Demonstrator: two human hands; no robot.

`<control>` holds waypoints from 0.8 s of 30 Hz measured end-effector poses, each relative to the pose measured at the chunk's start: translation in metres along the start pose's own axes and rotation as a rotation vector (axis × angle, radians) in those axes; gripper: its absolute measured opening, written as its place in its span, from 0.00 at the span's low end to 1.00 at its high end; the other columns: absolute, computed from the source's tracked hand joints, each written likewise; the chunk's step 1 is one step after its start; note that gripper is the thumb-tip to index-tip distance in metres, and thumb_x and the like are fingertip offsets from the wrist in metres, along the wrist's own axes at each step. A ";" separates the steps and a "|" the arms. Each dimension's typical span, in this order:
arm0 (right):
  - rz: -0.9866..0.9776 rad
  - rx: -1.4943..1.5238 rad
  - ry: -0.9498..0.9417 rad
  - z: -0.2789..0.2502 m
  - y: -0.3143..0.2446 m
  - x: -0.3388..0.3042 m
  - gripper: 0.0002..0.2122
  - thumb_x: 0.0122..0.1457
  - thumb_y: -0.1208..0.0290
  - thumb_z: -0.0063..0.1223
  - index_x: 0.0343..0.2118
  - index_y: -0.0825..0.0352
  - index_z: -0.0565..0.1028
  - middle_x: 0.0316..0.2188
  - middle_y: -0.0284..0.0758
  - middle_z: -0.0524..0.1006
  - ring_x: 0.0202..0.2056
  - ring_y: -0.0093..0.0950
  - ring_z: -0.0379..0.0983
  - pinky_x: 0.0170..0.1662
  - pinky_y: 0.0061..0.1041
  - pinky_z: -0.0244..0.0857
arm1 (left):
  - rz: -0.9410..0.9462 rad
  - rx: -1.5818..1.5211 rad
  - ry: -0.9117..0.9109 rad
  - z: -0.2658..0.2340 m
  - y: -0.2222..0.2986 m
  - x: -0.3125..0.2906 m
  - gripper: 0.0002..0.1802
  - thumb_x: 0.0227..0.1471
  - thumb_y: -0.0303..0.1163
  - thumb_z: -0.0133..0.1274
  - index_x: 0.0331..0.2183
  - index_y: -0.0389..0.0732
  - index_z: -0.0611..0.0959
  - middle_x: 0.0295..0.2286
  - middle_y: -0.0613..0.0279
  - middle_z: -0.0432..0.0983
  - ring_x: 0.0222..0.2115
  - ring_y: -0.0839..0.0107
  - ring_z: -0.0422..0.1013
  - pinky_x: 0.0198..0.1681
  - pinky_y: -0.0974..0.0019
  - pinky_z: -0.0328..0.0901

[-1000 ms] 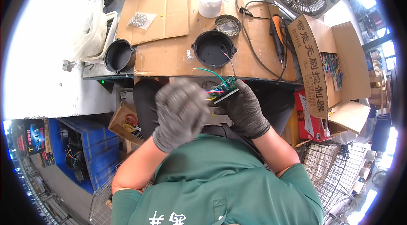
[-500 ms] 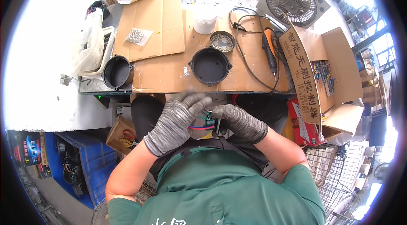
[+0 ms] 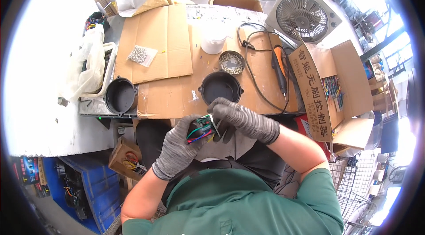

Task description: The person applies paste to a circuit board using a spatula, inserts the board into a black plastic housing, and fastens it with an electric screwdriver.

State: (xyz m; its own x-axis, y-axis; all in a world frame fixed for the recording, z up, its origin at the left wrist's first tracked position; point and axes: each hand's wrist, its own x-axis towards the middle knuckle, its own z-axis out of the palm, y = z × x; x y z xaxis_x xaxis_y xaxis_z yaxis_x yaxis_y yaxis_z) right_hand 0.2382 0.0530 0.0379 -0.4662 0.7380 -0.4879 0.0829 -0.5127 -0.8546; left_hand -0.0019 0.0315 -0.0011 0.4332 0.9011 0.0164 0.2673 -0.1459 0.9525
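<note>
A small green circuit board (image 3: 205,125) with a pale plate along one edge and blue, red and green wires sits between my gloved hands, in front of the table edge. My left hand (image 3: 178,146) is closed around the board's left side and its wires. Against the board's right edge, my right hand (image 3: 241,119) has its fingers curled, partly hiding that edge. Just beyond my hands stands a round black housing (image 3: 220,89) with side lugs, its near rim overlapped by my right fingers. Behind it a shallow black dish (image 3: 231,63) holds small screws.
An orange and black electric screwdriver (image 3: 280,69) lies to the right with its cable looped. Another black housing (image 3: 120,97) stands left. A bag of small metal parts (image 3: 142,55) rests on cardboard, near a white cup (image 3: 213,42). An open carton (image 3: 312,98) with wired parts is at right.
The circuit board has come up from my lap toward the table edge. My left hand, open before, has closed on it; my right hand has moved up beside the housing's rim.
</note>
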 end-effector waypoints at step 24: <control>-0.427 -1.362 0.596 -0.213 -0.127 0.136 0.11 0.57 0.67 0.64 0.39 0.68 0.82 0.30 0.33 0.81 0.32 0.21 0.73 0.40 0.24 0.71 | -0.384 -0.859 0.028 -0.014 -0.060 0.007 0.32 0.51 0.43 0.71 0.51 0.34 0.79 0.43 0.64 0.81 0.45 0.75 0.75 0.53 0.68 0.69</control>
State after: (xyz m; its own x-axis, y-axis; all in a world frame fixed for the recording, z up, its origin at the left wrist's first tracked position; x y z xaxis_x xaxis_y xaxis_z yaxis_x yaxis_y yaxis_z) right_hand 0.3518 0.3118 0.0417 -0.2843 0.9522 0.1119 0.9064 0.3050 -0.2923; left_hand -0.0269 0.0519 -0.0545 0.4231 0.8364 -0.3484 -0.3440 0.5040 0.7922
